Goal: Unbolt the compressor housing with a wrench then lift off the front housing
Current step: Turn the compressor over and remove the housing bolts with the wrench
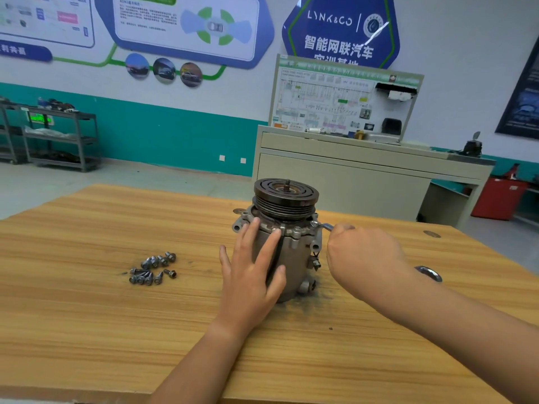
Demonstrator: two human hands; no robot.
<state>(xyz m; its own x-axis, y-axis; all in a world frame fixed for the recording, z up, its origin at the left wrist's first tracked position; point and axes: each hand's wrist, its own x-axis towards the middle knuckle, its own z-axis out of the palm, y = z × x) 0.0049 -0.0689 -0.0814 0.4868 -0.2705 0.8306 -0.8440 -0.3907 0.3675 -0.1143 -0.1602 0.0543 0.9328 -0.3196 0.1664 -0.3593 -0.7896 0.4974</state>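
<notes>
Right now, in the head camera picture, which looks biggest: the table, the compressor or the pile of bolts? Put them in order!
1. table
2. compressor
3. pile of bolts
The compressor stands slightly farther back than the bolts, yet it looks clearly bigger.

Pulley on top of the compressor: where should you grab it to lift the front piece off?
Probably round the grooved rim of the pulley, coming straight down from above, fingers on opposite sides. The compressor stands upright, so that piece lifts upward, and the wide rim overhangs like a ledge. Wait first: the right hand holds a wrench at the flange.
</notes>
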